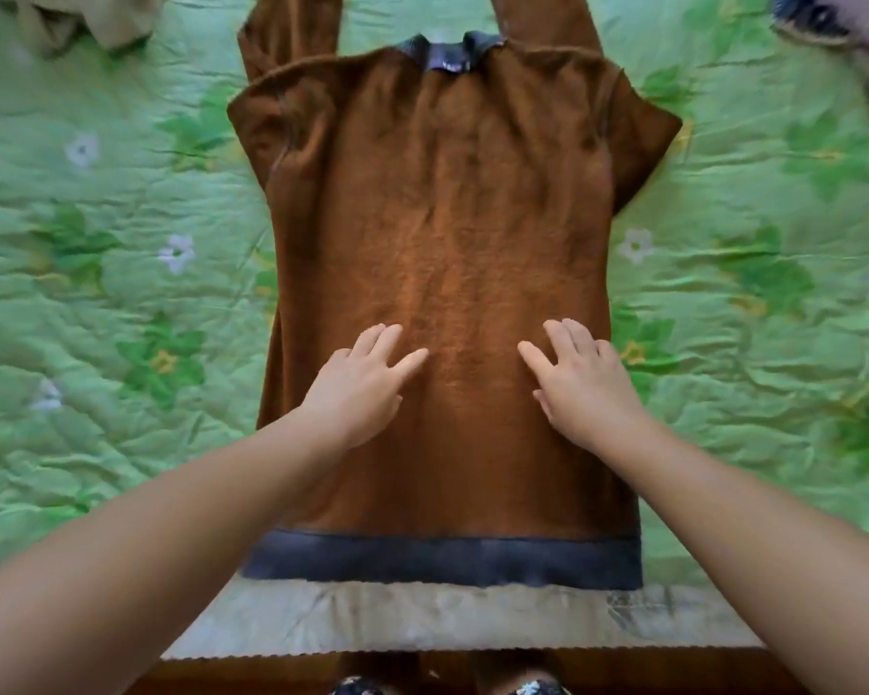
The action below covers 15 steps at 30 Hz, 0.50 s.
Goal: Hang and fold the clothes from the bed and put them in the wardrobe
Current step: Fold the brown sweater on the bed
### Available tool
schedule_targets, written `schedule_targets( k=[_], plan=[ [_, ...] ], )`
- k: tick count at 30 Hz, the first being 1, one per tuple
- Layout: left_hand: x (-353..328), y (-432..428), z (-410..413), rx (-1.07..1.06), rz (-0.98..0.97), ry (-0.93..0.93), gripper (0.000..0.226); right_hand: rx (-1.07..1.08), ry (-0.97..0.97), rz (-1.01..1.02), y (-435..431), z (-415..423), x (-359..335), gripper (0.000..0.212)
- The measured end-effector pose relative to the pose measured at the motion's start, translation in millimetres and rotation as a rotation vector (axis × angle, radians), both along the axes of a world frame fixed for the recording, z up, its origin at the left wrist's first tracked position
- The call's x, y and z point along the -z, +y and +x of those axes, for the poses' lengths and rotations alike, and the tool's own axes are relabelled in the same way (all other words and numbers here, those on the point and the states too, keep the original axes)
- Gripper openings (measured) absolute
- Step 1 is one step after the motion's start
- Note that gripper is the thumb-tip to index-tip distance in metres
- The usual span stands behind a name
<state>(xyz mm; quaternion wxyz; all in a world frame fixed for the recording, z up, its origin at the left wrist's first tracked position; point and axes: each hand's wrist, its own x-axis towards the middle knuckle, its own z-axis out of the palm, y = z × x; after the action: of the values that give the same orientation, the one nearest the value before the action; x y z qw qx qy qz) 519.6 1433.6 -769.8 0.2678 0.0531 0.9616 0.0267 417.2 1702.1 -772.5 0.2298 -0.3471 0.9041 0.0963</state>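
**While both palms lie flat, the sweater waits along the 12-to-6 line**

Seen from the head camera, the brown sweater (437,218) lies spread on the green floral quilt (121,293). Its long axis runs from the grey collar (452,55) at 12 o'clock to the grey hem band (442,559) at 6 o'clock, nearest the person. The sleeves run out of view at 11 and 1 o'clock.

The left hand (357,388) and right hand (588,388) rest on the lower body of the sweater, fingers straight and spread, gripping nothing. Each is equally near its own side edge, so a lengthwise fold could probably start from either side.

A small patch inside the collar may be a label, but it is too blurred to read.
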Motion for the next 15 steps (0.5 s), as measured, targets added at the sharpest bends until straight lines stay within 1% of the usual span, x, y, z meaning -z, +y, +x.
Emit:
schedule_targets(
  k=[2, 3, 4, 5, 7, 8, 9, 10, 11, 13, 15],
  plan=[
    [10.2, 5.3, -28.8, -0.003, -0.008, -0.089, 0.074, 0.034, -0.067, 0.101, -5.1, -19.3, 11.6, 0.075],
    [14.5, 7.7, -41.8, -0.012, -0.020, -0.135, 0.074, 0.041, -0.104, 0.127, -6.8, -26.1, 16.4, 0.076],
    [17.6, 11.2, -53.8, -0.023, -0.036, -0.151, 0.069, 0.052, -0.123, 0.102, -7.5, -33.3, 19.7, 0.071],
    [19.4, 15.1, -65.9, -0.028, -0.052, -0.121, 0.059, 0.075, -0.101, 0.017, -8.1, -43.1, 20.3, 0.061],
    [20.5, 24.5, -90.7, -0.030, -0.050, 0.027, 0.041, 0.186, 0.061, -0.263, -8.1, -73.3, 16.3, 0.038],
    [21.8, 29.7, -104.8, -0.027, -0.024, 0.094, 0.037, 0.273, 0.168, -0.375, -6.2, -94.3, 15.5, 0.032],
    [23.6, 34.6, -120.1, -0.021, 0.018, 0.146, 0.036, 0.376, 0.250, -0.447, -3.0, -118.0, 15.1, 0.034],
    [25.5, 39.2, -136.0, -0.017, 0.069, 0.183, 0.038, 0.481, 0.283, -0.469, 0.9, -143.4, 15.2, 0.043],
    [27.3, 43.7, -153.4, -0.019, 0.117, 0.209, 0.043, 0.580, 0.274, -0.449, 5.3, -169.2, 16.9, 0.056],
    [29.6, 51.8, -190.0, -0.038, 0.195, 0.259, 0.056, 0.740, 0.173, -0.337, 14.0, -215.4, 23.6, 0.080],
    [32.4, 58.4, -229.3, -0.050, 0.218, 0.292, 0.072, 0.808, 0.045, -0.257, 19.7, -255.5, 31.1, 0.094]
  ],
)
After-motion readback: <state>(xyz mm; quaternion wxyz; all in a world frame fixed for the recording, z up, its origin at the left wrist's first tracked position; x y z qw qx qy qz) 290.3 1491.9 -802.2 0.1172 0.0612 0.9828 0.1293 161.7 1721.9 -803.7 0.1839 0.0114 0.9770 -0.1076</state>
